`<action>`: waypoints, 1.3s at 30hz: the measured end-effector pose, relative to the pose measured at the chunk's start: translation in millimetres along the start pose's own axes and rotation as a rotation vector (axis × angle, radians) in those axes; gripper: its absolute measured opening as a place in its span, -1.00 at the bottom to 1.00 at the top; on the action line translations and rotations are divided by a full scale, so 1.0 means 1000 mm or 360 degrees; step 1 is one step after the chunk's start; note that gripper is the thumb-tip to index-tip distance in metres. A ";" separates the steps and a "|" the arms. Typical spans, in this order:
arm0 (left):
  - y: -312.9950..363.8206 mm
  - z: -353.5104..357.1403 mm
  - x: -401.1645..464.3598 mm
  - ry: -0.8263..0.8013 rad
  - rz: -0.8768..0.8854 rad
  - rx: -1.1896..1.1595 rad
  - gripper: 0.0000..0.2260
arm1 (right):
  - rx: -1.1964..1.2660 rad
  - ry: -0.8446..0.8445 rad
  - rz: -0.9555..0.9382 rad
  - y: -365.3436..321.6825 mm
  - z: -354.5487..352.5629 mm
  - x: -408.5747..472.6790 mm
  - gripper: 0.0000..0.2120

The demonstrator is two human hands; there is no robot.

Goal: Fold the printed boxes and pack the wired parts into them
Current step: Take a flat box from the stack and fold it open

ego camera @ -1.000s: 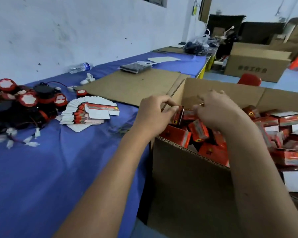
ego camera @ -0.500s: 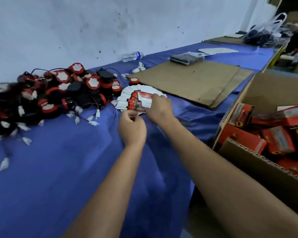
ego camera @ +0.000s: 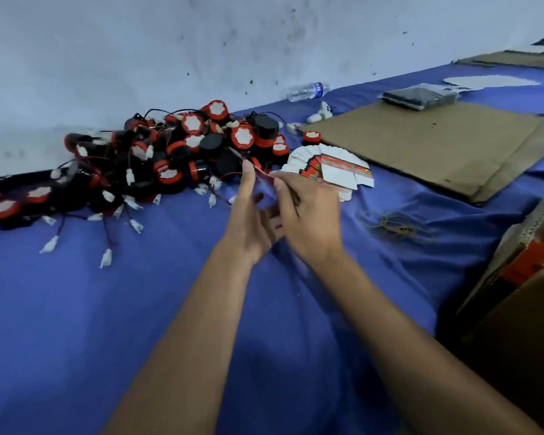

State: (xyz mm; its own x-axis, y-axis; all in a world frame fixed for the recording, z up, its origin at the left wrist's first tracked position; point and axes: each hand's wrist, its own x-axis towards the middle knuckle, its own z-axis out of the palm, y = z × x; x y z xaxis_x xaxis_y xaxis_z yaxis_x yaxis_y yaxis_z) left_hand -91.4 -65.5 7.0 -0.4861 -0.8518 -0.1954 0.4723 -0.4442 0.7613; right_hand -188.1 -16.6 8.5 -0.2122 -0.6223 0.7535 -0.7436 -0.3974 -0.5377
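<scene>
A heap of black-and-red wired parts (ego camera: 170, 158) lies against the white wall (ego camera: 139, 58) at the left of a blue-covered table (ego camera: 76, 324), the tangle stretching from the left edge toward the centre, its thin leads and white connectors (ego camera: 106, 258) trailing toward the near side of the cloth. Just right of the heap, a person's left hand (ego camera: 252, 221) is raised above the table with its fingers extended and loosely spread, pointing away toward the pile; it grips nothing that can be made out. Touching it at the palm, the right hand (ego camera: 308, 215) has its fingers curled forward, and they appear to pinch the near edge of a flat printed box (ego camera: 272, 174), though motion blur leaves the grip uncertain. Immediately beyond the right hand, the stack of flat printed boxes (ego camera: 327, 167) lies fanned on the cloth, white faces up with red-and-black printed edges showing, the top blank's long axis running left to right and angled slightly toward the near right. Behind it, a plastic water bottle (ego camera: 308, 91) lies on its side along the wall. To the right, a flat cardboard sheet (ego camera: 437, 146) covers the cloth, with a dark wrapped packet (ego camera: 421, 97) at its far edge. A loose loop of thin wire (ego camera: 390, 226) rests on the cloth near the right hand. At the far right edge stands an open carton (ego camera: 515, 309) with a red printed box (ego camera: 537, 262) visible inside.
</scene>
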 end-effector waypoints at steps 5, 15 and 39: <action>0.051 -0.084 -0.072 0.0108 0.0271 -0.0218 -0.44 | 0.0598 -0.0476 -0.0183 -0.079 0.046 -0.016 -0.72; 0.077 -0.208 -0.163 0.1121 0.1204 0.0444 -0.35 | 0.1190 -0.1086 0.0531 -0.119 0.140 -0.054 -0.45; 0.047 -0.166 -0.149 0.0893 0.1651 0.1762 -0.56 | 0.1285 -0.0999 0.0407 -0.118 0.141 -0.055 -0.59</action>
State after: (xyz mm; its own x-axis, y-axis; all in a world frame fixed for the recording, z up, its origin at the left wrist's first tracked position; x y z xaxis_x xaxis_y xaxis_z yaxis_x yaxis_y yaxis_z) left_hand 125.1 -5.8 -30.9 0.1211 -0.7414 0.6601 -0.4460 0.5534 0.7034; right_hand 0.8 -30.1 -22.5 0.2348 -0.8969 0.3748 -0.0314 -0.3924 -0.9193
